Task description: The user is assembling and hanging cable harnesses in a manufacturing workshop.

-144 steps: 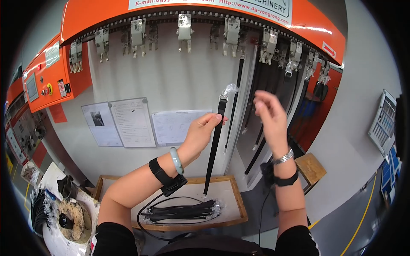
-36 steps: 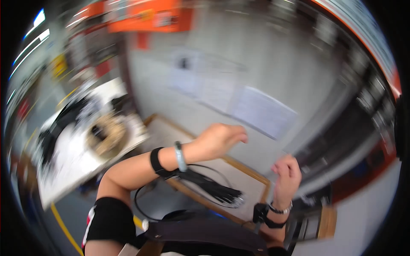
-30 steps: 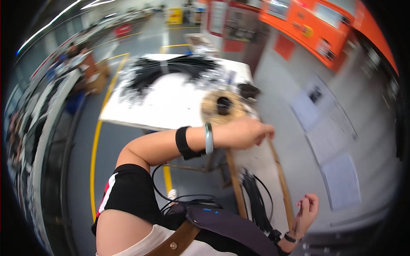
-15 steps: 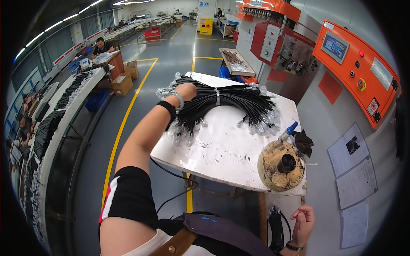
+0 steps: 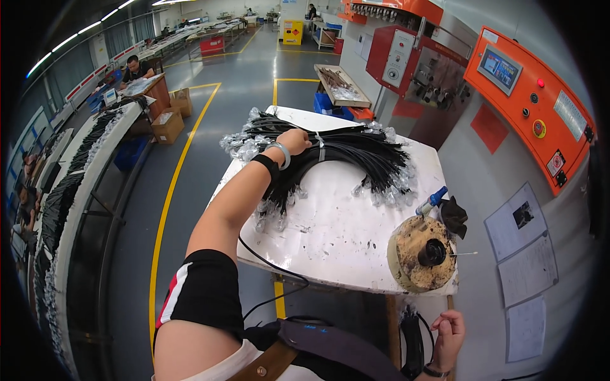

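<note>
My left hand [image 5: 294, 140] reaches far out over a white table [image 5: 343, 222] and rests on a big bundle of black cables [image 5: 356, 152] whose ends sit in clear plastic caps. Its fingers curl onto the cables near a white tie. A black band and a pale bracelet ring that wrist. My right hand [image 5: 448, 330] hangs low beside the table's near right corner, fingers loosely curled next to a dark looped strap or cable [image 5: 413, 340]; whether it grips it is unclear.
A round worn spool [image 5: 422, 253] sits at the table's near right corner, with a blue-capped bottle [image 5: 431, 199] and a black rag beside it. Orange control cabinets [image 5: 527, 95] line the right wall. Long benches with cables run along the left, with people seated there.
My view swung from the orange machine, where both hands held a black strap up, round to the white table. My left hand now rests on the cable bundle; my right hand dropped low.
</note>
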Motion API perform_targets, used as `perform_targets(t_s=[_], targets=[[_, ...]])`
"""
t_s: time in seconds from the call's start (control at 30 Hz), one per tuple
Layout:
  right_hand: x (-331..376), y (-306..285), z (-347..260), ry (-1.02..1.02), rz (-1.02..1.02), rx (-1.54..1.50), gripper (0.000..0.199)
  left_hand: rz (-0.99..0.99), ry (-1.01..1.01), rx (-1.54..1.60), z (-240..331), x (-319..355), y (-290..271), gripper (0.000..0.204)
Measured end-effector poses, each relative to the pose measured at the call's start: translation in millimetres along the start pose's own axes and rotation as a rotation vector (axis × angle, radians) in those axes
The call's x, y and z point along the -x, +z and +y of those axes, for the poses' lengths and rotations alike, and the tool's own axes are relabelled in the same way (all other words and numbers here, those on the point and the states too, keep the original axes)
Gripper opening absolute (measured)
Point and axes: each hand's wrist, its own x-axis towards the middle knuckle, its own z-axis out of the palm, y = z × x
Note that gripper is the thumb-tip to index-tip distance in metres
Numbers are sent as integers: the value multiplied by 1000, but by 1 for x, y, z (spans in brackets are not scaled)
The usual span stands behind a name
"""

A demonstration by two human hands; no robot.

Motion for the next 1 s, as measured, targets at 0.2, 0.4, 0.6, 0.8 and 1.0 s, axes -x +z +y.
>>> perform_targets(t_s=[0.2, 0.4, 0.6, 0.8, 1.0], targets=[[-5, 16, -7, 58, 16, -38, 20, -226, -111, 260, -25, -6, 2, 23], [-11, 30, -9, 91, -55, -19, 19, -170, -132, 369, -31, -5, 6, 20], [-12, 36, -4, 97, -76, -45, 18, -349, -280, 532, -40, -9, 4, 16], [-14, 42, -2, 99, -116, -46, 17, 223, 23, -90, -16, 7, 1, 22], [-14, 50, 0, 117, -139, -67, 14, 164, -62, -107, -36, 43, -78, 34]])
